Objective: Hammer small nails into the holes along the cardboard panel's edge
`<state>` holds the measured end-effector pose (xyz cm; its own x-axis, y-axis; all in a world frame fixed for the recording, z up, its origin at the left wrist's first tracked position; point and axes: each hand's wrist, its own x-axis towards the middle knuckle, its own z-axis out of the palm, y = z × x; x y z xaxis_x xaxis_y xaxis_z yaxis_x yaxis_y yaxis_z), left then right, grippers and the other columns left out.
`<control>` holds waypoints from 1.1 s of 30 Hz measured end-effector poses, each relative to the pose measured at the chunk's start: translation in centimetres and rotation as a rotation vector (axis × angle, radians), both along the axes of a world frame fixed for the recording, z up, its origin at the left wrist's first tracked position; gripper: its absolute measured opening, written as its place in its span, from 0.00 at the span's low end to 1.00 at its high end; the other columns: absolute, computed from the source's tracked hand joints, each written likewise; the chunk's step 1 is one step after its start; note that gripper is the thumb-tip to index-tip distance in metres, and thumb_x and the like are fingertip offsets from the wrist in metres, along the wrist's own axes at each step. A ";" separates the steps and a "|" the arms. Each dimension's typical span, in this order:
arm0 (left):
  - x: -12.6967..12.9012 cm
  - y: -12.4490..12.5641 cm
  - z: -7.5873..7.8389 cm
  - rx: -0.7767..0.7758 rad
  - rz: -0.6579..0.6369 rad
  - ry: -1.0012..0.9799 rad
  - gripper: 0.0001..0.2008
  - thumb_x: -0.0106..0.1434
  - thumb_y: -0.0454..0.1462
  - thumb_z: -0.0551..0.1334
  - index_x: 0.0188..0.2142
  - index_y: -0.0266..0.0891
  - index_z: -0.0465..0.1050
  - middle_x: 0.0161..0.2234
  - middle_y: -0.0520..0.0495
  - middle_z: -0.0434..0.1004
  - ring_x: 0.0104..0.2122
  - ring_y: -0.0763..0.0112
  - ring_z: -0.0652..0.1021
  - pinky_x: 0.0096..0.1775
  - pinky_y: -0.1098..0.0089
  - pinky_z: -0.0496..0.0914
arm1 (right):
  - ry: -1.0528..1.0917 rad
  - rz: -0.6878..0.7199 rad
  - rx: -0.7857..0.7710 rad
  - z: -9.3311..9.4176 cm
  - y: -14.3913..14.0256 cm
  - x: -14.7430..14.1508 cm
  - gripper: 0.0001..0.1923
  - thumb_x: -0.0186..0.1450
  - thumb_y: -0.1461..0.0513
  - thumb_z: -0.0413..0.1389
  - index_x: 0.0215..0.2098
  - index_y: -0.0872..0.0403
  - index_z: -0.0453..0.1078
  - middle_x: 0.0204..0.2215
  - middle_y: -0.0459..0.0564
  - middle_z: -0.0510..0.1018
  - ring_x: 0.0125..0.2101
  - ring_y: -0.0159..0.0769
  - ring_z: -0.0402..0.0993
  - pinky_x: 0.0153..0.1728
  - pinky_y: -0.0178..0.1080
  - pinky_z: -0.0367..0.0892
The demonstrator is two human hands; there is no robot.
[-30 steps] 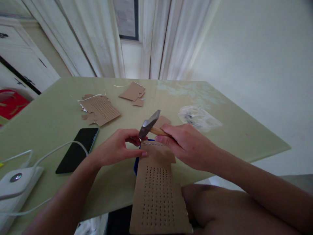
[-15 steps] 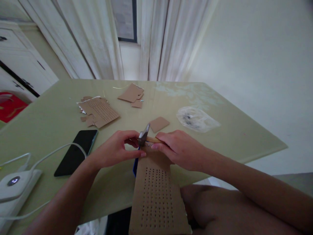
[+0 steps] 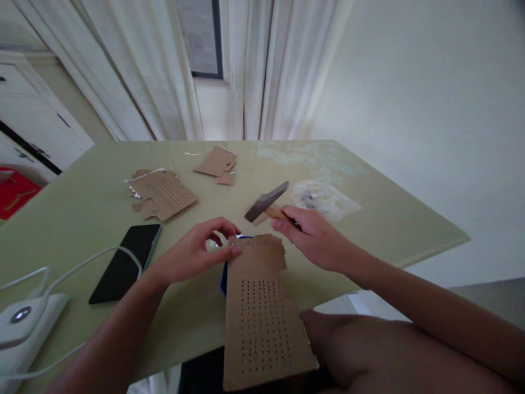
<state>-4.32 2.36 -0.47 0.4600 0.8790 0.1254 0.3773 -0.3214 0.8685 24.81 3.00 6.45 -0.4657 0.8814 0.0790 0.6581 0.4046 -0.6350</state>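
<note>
Perforated cardboard [image 3: 262,323] partly hides a blue object [image 3: 223,282]; phone [image 3: 122,269] lies left.

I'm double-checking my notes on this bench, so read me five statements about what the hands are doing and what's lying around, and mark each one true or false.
1. The right grip holds the hammer by its handle. True.
2. A white cable crosses over the phone. True.
3. The left grip holds the phone. False: it touches the holed cardboard.
4. The hammer rests on the cardboard. False: it is raised, apart from it.
5. The clear plastic lies on the table, to the right of the hammer in this view. True.
</note>
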 end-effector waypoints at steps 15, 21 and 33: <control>0.6 -0.4 -0.1 -0.137 0.107 -0.572 0.13 0.60 0.44 0.80 0.31 0.39 0.84 0.31 0.49 0.76 0.32 0.72 0.74 0.34 0.73 0.70 | -0.228 -0.236 0.056 -8.0 3.2 3.9 0.11 0.78 0.61 0.55 0.53 0.55 0.77 0.47 0.58 0.86 0.48 0.47 0.81 0.48 0.43 0.65; 0.8 -0.6 -0.2 -0.193 0.062 -0.781 0.11 0.58 0.43 0.82 0.34 0.40 0.88 0.31 0.49 0.77 0.30 0.75 0.75 0.32 0.77 0.72 | -0.300 -0.217 0.026 -9.9 4.1 2.5 0.14 0.79 0.63 0.53 0.56 0.59 0.77 0.51 0.61 0.86 0.50 0.46 0.80 0.50 0.41 0.66; 2.7 -1.2 -1.4 -0.509 0.033 -1.194 0.18 0.58 0.44 0.82 0.36 0.40 0.78 0.38 0.53 0.72 0.29 0.80 0.74 0.35 0.80 0.76 | -0.432 -0.231 0.105 -9.3 4.4 2.7 0.14 0.78 0.63 0.56 0.56 0.58 0.81 0.47 0.60 0.83 0.49 0.46 0.78 0.50 0.41 0.65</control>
